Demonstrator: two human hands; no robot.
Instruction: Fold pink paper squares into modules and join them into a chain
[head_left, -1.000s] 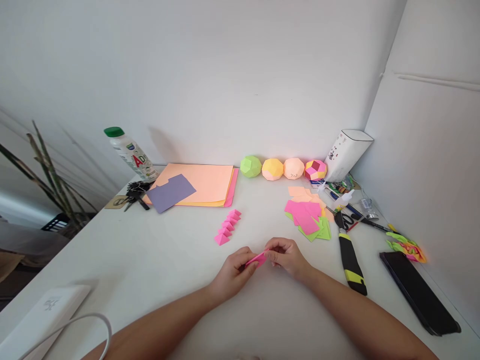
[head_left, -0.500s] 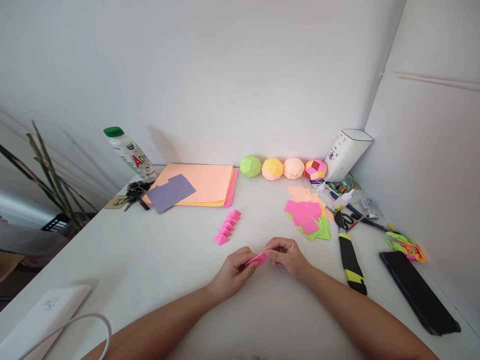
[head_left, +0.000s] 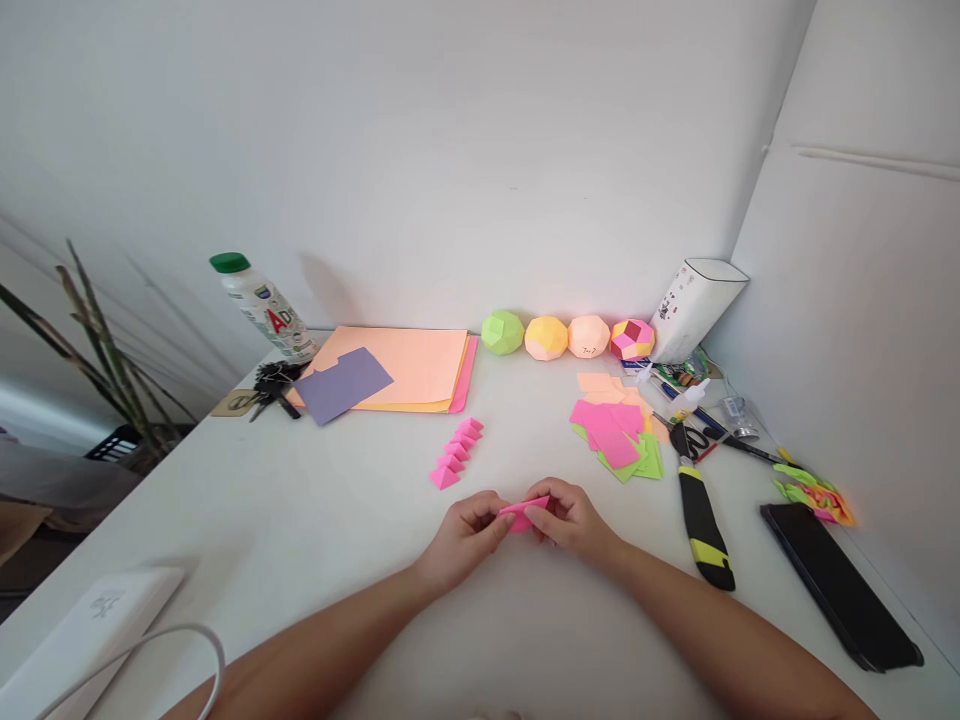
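A small folded piece of pink paper (head_left: pixel 523 514) is pinched between both hands over the near middle of the table. My left hand (head_left: pixel 466 535) grips its left end between thumb and fingers. On the other end, my right hand (head_left: pixel 571 520) holds it with the thumb on top and the fingers behind. Just beyond my left hand lies a row of several folded pink paper pieces (head_left: pixel 456 454), nested one against another. Past my right hand is a loose pile of pink paper pieces (head_left: pixel 611 430), with green and peach ones around it.
Four-coloured faceted paper balls (head_left: pixel 546 339) line the wall. Large paper sheets (head_left: pixel 412 365) and a purple piece (head_left: pixel 343 386) lie back left, beside a bottle (head_left: pixel 274 318) and keys. Rightward are a utility knife (head_left: pixel 705 530), scissors (head_left: pixel 694 440), glue (head_left: pixel 688 400) and a black phone (head_left: pixel 840 585).
My right hand has shifted its hold, with its thumb now pressing on the pink paper's right end. The paper is turned more level and shows a wider face.
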